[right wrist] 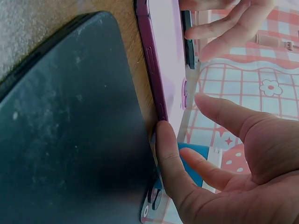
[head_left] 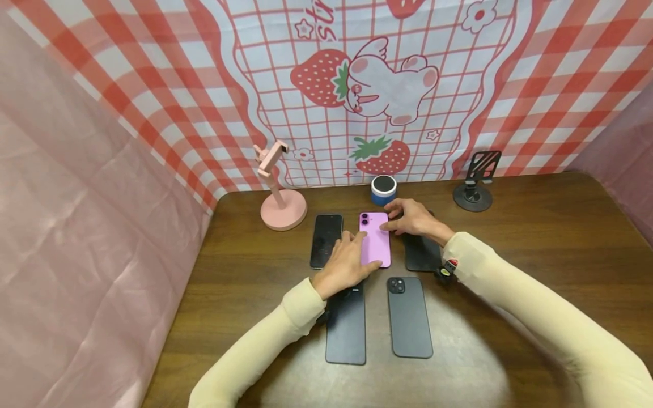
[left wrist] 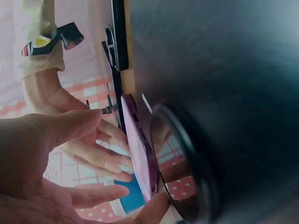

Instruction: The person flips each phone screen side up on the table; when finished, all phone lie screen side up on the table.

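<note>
A pink phone [head_left: 378, 245] lies back up on the wooden table, its camera lenses at the far left corner. My left hand [head_left: 348, 263] reaches over its left side, with the thumb over the near end and the fingers loosely bent. My right hand [head_left: 414, 218] is at the far right corner. In the right wrist view, one finger of that hand [right wrist: 243, 163] touches the side edge of the pink phone [right wrist: 170, 56], while the thumb stands apart. From the left wrist view, a fingertip of my left hand [left wrist: 42, 168] is close to the pink phone [left wrist: 138, 149]; contact is unclear.
Around it lie a black phone [head_left: 324, 235], a dark phone [head_left: 347, 334] partly under my left wrist, a grey phone [head_left: 410, 323], and another dark phone [head_left: 422, 255] below my right hand. Behind stand a pink phone stand [head_left: 283, 209], a blue-and-white cylinder [head_left: 384, 191] and a black stand [head_left: 473, 195].
</note>
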